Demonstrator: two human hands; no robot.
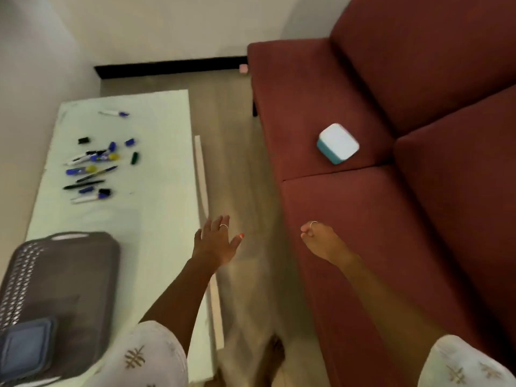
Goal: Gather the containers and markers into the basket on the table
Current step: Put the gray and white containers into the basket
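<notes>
A grey perforated basket (83, 263) stands at the near left of the pale table (156, 208), with a grey-blue lidded container (25, 350) inside it. Several markers and loose caps (92, 169) lie scattered on the table's far half. A white container with a teal base (337, 143) sits on the red sofa (377, 219). My left hand (217, 241) hovers past the table's right edge with fingers spread, holding nothing. My right hand (321, 241) reaches over the sofa seat, fingers loosely bent, empty, well short of the white container.
A strip of wooden floor (240, 169) runs between the table and the sofa. A white wall stands behind, with a dark skirting board (167, 68). A small pink object (243, 69) lies on the floor by the sofa's far corner.
</notes>
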